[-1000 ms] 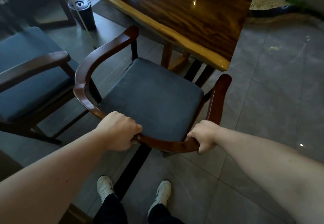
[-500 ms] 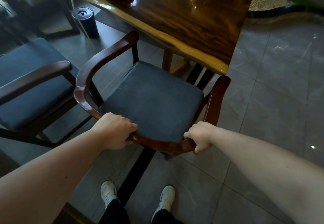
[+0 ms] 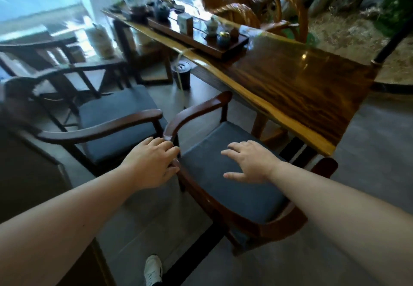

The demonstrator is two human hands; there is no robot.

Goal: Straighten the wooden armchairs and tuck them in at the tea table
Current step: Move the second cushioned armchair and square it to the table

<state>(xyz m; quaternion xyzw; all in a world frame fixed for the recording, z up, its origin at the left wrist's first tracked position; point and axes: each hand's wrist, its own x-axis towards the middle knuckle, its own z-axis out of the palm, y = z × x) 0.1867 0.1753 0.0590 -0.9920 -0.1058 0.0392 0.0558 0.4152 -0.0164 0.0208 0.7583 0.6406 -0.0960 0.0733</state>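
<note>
Both hands are loose: left hand (image 3: 154, 165) lies flat on the near armchair (image 3: 234, 187) rail, right hand (image 3: 250, 162) spread above its cushion, far tea table (image 3: 301, 88) end blurry.

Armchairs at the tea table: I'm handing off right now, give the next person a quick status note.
Left hand: open, lying on the near armchair at its left arm-back corner.
Right hand: open, fingers spread above the seat cushion, gripping nothing.
Near armchair: front just under the edge of the tea table, most of the seat out, looks slightly angled to the edge.
Second armchair: to its left, well clear of the table, untouched.
Left: re-grip, square and push in the near chair; then the second.
</note>
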